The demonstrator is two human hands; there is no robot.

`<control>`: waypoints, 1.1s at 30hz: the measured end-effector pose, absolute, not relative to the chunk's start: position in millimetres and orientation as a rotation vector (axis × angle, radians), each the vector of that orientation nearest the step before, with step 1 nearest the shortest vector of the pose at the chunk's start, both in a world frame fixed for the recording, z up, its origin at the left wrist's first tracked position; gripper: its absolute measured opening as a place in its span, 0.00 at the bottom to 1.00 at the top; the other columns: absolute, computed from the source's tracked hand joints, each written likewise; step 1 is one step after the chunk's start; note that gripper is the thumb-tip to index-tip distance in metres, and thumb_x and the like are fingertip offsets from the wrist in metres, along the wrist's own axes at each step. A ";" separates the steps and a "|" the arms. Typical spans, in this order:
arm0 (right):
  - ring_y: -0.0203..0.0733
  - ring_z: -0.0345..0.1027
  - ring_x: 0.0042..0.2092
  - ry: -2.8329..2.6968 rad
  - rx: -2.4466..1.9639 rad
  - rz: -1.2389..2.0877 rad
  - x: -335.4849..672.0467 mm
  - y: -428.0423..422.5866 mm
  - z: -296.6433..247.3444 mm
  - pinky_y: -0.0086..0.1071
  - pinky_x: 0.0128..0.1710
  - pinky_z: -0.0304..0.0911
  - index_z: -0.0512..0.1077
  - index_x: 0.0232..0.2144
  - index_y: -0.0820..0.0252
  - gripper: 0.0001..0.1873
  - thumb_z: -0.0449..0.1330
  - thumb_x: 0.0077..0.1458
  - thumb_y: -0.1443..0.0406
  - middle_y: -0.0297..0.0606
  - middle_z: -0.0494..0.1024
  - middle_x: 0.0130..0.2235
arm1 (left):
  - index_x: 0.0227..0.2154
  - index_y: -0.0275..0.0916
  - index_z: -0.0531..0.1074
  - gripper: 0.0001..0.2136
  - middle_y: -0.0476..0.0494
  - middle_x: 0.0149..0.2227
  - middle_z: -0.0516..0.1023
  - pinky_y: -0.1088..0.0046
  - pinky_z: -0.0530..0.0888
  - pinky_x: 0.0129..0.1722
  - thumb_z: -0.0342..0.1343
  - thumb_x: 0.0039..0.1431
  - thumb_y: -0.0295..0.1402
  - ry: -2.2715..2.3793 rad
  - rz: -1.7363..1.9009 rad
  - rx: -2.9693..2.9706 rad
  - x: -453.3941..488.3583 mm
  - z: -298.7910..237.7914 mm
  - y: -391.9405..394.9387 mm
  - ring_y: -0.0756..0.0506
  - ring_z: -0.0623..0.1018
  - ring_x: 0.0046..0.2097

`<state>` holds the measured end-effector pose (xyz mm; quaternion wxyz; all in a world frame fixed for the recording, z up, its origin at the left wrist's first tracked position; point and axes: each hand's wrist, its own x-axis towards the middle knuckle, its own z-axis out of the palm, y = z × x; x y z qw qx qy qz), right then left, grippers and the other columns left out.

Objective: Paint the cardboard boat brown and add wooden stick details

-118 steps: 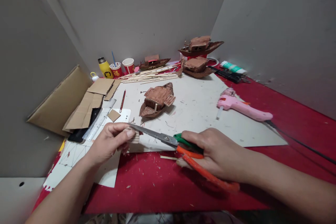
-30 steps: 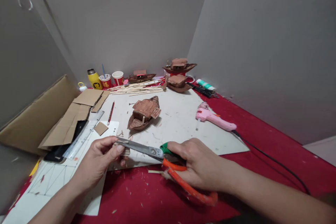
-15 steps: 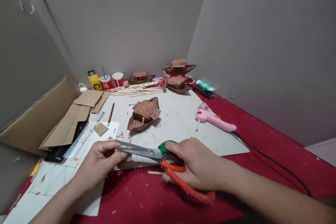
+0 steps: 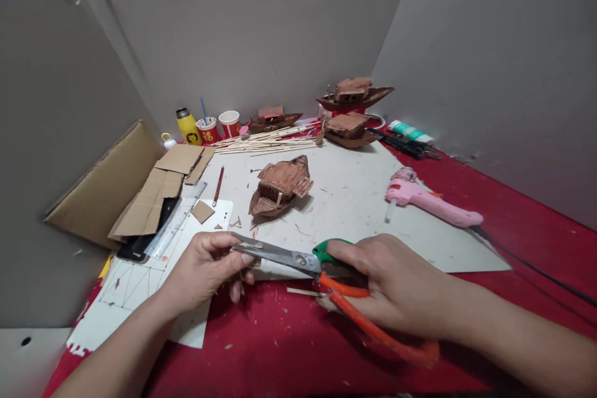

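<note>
My right hand [image 4: 392, 280] is closed round the handles of a pair of scissors [image 4: 280, 257], one loop green and the other wrapped in orange. The blades point left and meet the fingertips of my left hand [image 4: 205, 267]. Between those pinched fingers is a small pale wooden piece [image 4: 252, 244], lying against the blades and partly hidden by them. Beyond the scissors a brown model boat [image 4: 280, 186] with a roofed cabin rests on the white board [image 4: 354, 199]. A short pale stick [image 4: 303, 291] lies below the blades, near my right fingers.
At the right lies a pink glue gun [image 4: 420, 198] with a black cord. Thin wooden sticks [image 4: 265, 142], more model boats [image 4: 349, 127] and paper cups [image 4: 229, 124] are at the back. Cardboard pieces [image 4: 149, 199], a clear ruler [image 4: 177, 221] and a pencil [image 4: 219, 186] lie left.
The whole scene has shifted right in view as my head turned. Both hands keep their hold, with the scissors still at my left fingertips.
</note>
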<state>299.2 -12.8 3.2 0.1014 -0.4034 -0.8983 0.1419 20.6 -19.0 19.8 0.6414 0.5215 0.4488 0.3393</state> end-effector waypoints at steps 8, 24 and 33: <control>0.37 0.60 0.19 -2.676 -1.191 0.367 301.5 -13.0 7.0 0.32 0.23 0.39 0.61 0.25 0.55 0.18 0.56 0.58 0.50 0.30 0.68 0.18 | 0.25 0.35 0.76 0.14 0.50 0.16 0.74 0.83 0.65 0.16 0.66 0.52 0.42 1.096 0.751 1.218 19.7 20.0 -19.1 0.55 0.68 0.16; 0.40 0.65 0.21 -2.696 -1.202 0.357 297.7 -11.8 3.1 0.32 0.24 0.40 0.65 0.28 0.56 0.19 0.56 0.58 0.48 0.33 0.71 0.20 | 0.23 0.36 0.78 0.13 0.50 0.15 0.72 0.81 0.63 0.16 0.66 0.51 0.42 1.164 0.742 1.248 22.3 11.2 -20.1 0.54 0.66 0.16; 0.39 0.64 0.19 -2.654 -1.151 0.355 299.0 -10.0 -2.1 0.32 0.23 0.42 0.64 0.26 0.56 0.17 0.56 0.59 0.51 0.32 0.69 0.18 | 0.22 0.35 0.74 0.15 0.51 0.15 0.72 0.81 0.63 0.16 0.67 0.52 0.42 1.106 0.746 1.218 21.3 13.4 -19.3 0.55 0.67 0.16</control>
